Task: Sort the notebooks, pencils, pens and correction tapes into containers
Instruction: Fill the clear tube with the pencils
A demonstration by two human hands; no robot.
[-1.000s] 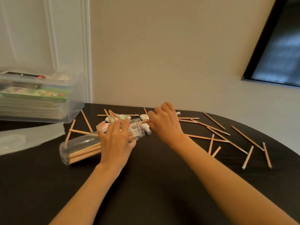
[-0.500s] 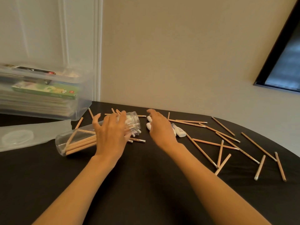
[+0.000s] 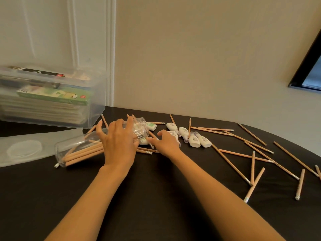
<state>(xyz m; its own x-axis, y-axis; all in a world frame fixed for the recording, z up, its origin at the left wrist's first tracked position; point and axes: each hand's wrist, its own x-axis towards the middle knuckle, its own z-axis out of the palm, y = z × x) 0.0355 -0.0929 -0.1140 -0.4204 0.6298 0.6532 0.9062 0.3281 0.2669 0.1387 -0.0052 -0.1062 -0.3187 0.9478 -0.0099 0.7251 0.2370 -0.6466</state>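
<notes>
A clear plastic jar (image 3: 78, 145) lies on its side on the black table (image 3: 156, 197), mouth toward the right, with several wooden pencils (image 3: 83, 153) inside. My left hand (image 3: 118, 143) lies over the jar near its mouth, fingers spread and curved round it. My right hand (image 3: 166, 143) is just right of the mouth, its fingers stretched left toward loose pencils (image 3: 145, 151) and a correction tape there; I see no grip. Several white correction tapes (image 3: 194, 141) lie behind my right hand. Many more pencils (image 3: 243, 155) are scattered to the right.
A clear storage box (image 3: 93, 108) with stacked notebooks stands at the back left. Its translucent lid (image 3: 34, 146) lies flat in front of it, left of the jar. The wall runs close behind the table.
My right hand drew back from the correction tapes toward the jar mouth, uncovering them. My left hand stays on the jar. The view has shifted left.
</notes>
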